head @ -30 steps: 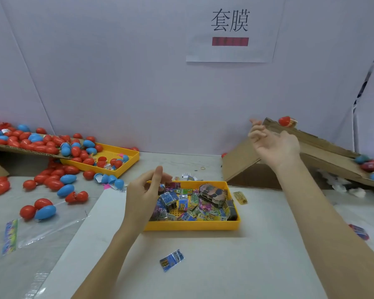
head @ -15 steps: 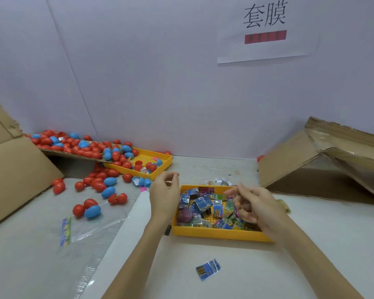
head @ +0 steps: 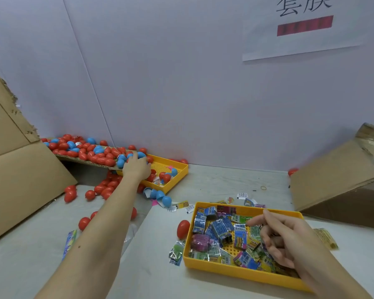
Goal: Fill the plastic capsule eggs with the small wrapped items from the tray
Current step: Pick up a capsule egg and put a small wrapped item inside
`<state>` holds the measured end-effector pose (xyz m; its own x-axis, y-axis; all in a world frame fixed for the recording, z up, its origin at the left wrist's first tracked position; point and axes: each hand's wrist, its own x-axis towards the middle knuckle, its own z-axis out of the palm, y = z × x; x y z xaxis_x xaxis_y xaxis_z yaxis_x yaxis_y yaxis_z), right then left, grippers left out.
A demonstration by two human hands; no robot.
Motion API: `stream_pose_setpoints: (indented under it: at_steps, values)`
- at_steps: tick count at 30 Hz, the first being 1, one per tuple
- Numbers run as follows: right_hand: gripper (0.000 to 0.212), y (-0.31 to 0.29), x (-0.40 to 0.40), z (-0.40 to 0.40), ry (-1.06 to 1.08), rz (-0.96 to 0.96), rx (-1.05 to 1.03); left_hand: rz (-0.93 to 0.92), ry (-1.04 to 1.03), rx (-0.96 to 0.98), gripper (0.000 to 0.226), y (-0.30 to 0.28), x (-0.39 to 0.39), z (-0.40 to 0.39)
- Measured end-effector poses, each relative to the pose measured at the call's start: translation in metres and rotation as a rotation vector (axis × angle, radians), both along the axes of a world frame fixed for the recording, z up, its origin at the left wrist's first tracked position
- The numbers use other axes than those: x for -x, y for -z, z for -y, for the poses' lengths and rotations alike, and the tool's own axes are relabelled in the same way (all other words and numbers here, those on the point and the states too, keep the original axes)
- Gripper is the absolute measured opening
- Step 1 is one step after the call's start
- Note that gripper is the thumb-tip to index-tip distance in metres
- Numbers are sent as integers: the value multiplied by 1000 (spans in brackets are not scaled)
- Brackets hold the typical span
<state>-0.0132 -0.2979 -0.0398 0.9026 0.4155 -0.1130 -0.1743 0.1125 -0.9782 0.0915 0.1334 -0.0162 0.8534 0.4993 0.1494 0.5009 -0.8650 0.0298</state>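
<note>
Left hand [head: 136, 168] was observed reaching into the capsule eggs [head: 99, 153] heaped far left, its grip hidden. Right hand [head: 283, 238] hovered, fingers loosely curled and empty, over the wrapped items [head: 222, 231] in the near tray [head: 235, 271]. Risk noted: eggs could be dislodged from the sloping cardboard [head: 86, 164].

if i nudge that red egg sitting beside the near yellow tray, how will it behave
The red egg looks smooth and rounded, so it would probably roll or wobble off. It seems to be hollow plastic, so likely light. The tray wall beside it may stop it.
</note>
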Motion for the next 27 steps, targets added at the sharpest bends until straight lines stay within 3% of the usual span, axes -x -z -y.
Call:
stream_pose_setpoints:
  at_steps: [6, 14, 20, 23, 27]
  values:
    - [36, 3, -6, -3, -36, -8, 40, 7, 20, -3, 42, 11, -24, -3]
    - [37, 2, -1, 0, -24, 35, 49, 108, 240, 129, 25, -3, -9, 11]
    - [37, -4, 5, 1, 9, 58, 56, 387, 438, 196, 28, -23, 38, 68]
    - [39, -6, 8, 1, 31, 72, 53, 528, 542, 365, 27, -19, 78, 119]
    - [35, -5, 13, 0, 68, 125, 75, 607, 596, 755, 34, 3, 137, 190]
